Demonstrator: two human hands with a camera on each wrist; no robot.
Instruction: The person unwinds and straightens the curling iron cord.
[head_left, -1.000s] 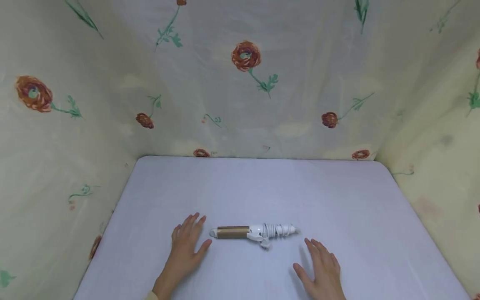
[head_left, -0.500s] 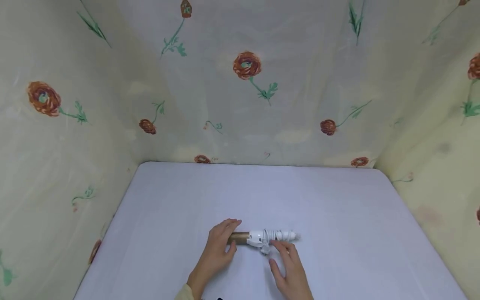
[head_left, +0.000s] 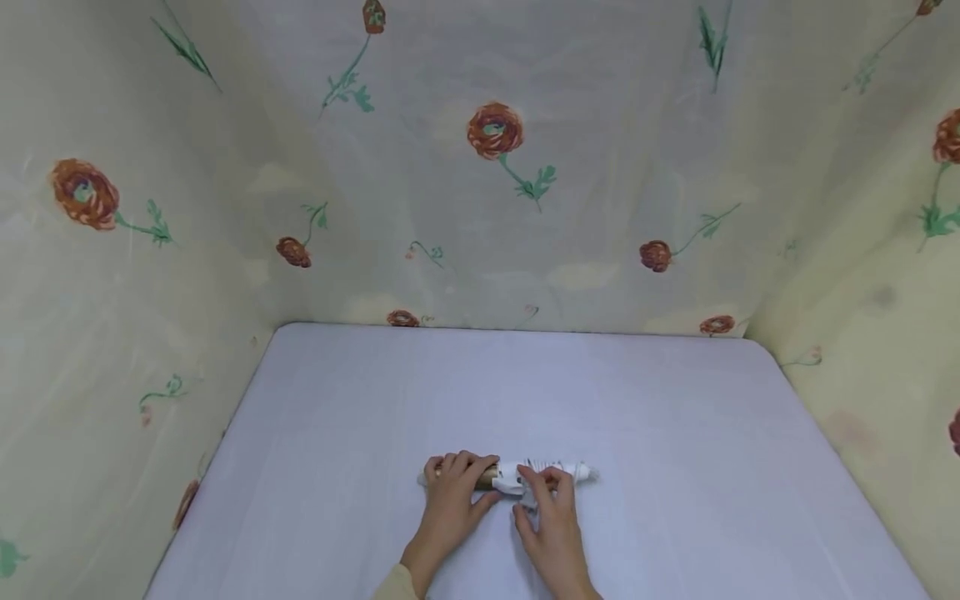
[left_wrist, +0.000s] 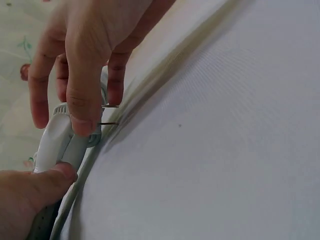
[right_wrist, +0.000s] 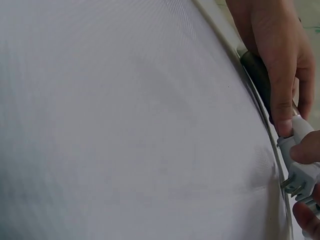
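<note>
Basically, left hand (head_left: 452, 498) grips the curling iron (head_left: 508, 472), probably to steady it, while right hand (head_left: 553, 527) pinches its plug (right_wrist: 303, 178).

Dim, soft light on the tabletop (head_left: 675, 433) (wrist views darker).

There are two hands (head_left: 450, 496) (head_left: 553, 525), one curling iron (head_left: 508, 482), one plug (right_wrist: 304, 176) and one table (head_left: 675, 433).
</note>
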